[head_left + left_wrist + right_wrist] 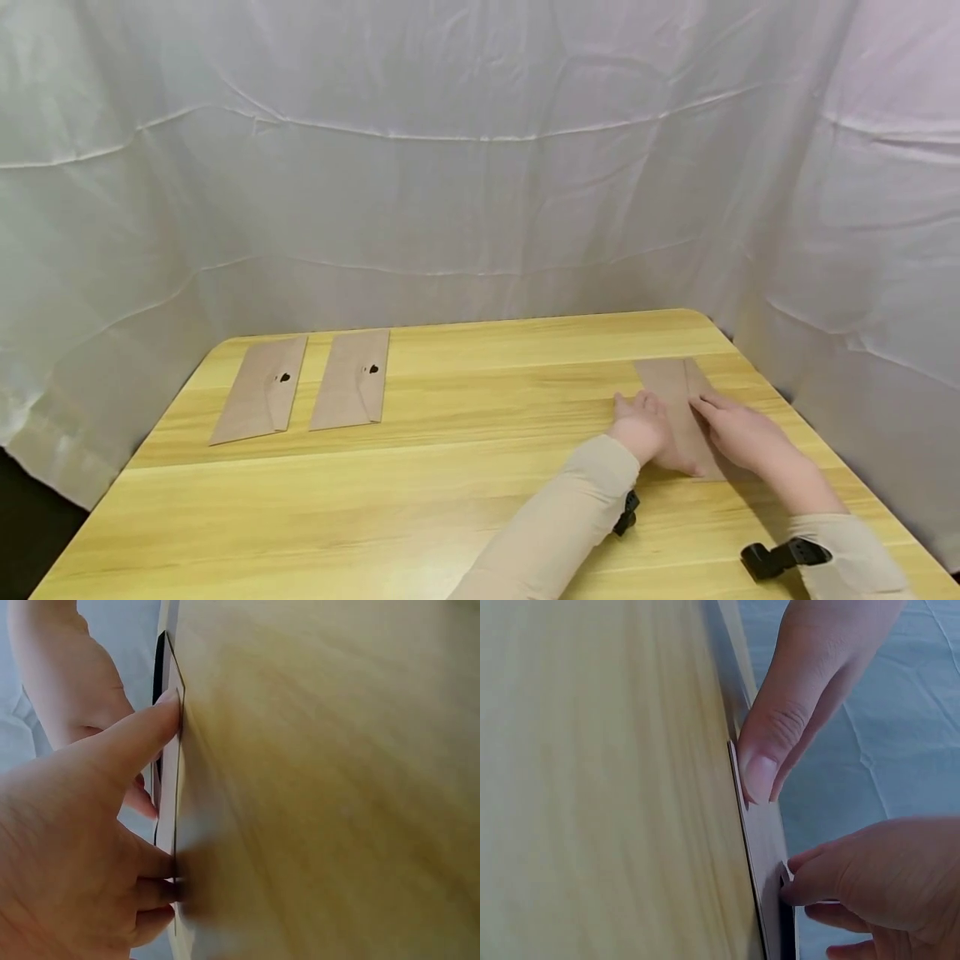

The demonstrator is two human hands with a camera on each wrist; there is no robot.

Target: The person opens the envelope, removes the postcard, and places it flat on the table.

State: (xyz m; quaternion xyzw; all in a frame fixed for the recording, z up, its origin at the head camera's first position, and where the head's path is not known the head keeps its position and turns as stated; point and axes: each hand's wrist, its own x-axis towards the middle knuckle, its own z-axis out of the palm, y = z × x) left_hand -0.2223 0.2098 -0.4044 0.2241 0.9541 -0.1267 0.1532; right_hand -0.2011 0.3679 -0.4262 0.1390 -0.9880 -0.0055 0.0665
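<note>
While the left hand [652, 429], loosely spread, steadies the envelope [662, 374] on the table [450, 500] at right, the right hand [746, 435] pinches its flap [696, 380] (seemingly the folding step); next likely needs even pressure.

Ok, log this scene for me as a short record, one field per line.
Surface: wood-grain table
Handled envelope: tan, at the table's right, flap along its right side in the head view
Left hand: spread on that envelope
Right hand: at the flap's edge; whether it pinches is unclear
Other envelopes: outer envelope and inner envelope, side by side, apart, at the table's far left; a black mark on each
Wrists: a black device on each
Backdrop: pale curtain
</note>
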